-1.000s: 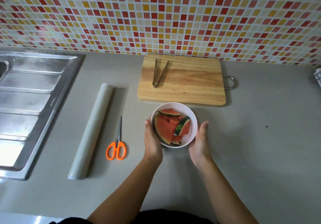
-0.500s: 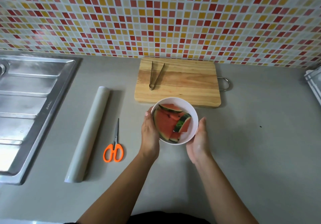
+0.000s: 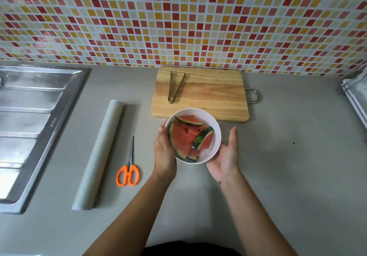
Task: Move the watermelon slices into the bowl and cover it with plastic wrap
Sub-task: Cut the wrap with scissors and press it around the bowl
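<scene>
From my remote seat I am seeing the left hand point(image 3: 164, 152) gripping the left side of the bowl point(image 3: 216, 142), its thumb lying up along the rim and its other fingers hidden behind the wall. The right hand point(image 3: 226, 156) is standing released at the bowl's lower right, palm turned toward it and fingers straight; I cannot tell whether the palm is touching the wall or only just beside it. The bowl is round, smooth and white, and it is holding the watermelon slices point(image 3: 184, 138), wedge-shaped pieces with wet red flesh, dark seeds and striped green rind, all piled inside it. I am taking the bowl as my landmark. Just beyond it a rectangular wooden cutting board point(image 3: 208, 94) with visible grain and rounded corners is lying flat, the bowl's far rim overlapping the board's near edge in my view. Thin metal tongs point(image 3: 174, 87) are resting on the board's left part, beyond the bowl, spread in a narrow V, and a wire loop point(image 3: 253, 95) is sticking out of the board's right end. Left of the bowl, orange-handled scissors point(image 3: 128, 168) are lying closed on the matte grey counter point(image 3: 297, 176). Further left the plastic wrap roll point(image 3: 99, 152), a long pale cylinder, is lying on the counter. Furthest left a ribbed steel sink point(image 3: 29, 116) is shining. Behind the bowl and board a glossy tiled wall point(image 3: 178, 17) of small red, yellow and white squares is rising.
</scene>
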### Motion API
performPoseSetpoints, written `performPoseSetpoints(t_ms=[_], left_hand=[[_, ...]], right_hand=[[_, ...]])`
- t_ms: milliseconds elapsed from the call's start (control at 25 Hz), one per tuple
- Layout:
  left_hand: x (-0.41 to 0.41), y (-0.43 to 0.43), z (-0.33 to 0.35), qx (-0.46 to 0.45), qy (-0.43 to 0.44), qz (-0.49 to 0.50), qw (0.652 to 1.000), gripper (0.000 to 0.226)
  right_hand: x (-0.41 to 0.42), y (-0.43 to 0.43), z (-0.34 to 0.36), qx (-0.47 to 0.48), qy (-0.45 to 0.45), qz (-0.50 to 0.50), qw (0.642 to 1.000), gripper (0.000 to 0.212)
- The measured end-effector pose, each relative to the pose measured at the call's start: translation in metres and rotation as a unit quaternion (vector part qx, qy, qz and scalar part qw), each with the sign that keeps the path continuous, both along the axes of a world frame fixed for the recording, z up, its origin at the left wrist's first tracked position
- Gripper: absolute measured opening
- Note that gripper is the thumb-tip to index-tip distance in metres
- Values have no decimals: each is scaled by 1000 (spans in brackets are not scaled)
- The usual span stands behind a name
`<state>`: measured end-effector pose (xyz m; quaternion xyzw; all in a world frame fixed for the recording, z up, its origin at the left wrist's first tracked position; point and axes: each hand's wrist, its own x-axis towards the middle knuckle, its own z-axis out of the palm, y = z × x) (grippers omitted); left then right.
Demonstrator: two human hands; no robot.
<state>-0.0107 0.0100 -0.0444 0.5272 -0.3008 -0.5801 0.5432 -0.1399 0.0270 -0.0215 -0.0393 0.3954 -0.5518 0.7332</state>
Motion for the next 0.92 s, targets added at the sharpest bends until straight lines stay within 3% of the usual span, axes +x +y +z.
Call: performPoseSetpoints(t_ms=[200, 360, 440, 520, 600, 640, 720, 800, 920], left_hand=[[3, -1, -3, 18, 20, 19, 999, 44], [7, -5, 3, 48, 61, 53, 996, 42], [10, -10, 7, 43, 62, 56, 996, 41], [14, -12, 8, 52, 60, 56, 995, 39], [18, -11, 7, 64, 45, 51, 996, 38], [18, -10, 5, 70, 36, 44, 996, 38], [14, -5, 1, 79, 24, 24, 996, 38], [7, 0, -3, 73, 5, 1, 997, 40], [0, 4, -8, 84, 5, -28, 996, 47]], right_hand=[[-6, 1, 1, 45, 10, 9, 999, 89], [0, 0, 1, 72, -54, 4, 996, 102], [5, 0, -1, 69, -8, 31, 997, 107], [1, 2, -9, 43, 151, 17, 987, 101], [-8, 3, -9, -14, 351, -4, 936, 97], [-13, 3, -10, -42, 414, 32, 909, 99], [-21, 6, -16, -63, 505, 118, 853, 87], [-23, 12, -19, -86, 601, 121, 785, 72], [-21, 14, -26, -102, 653, 65, 748, 71]])
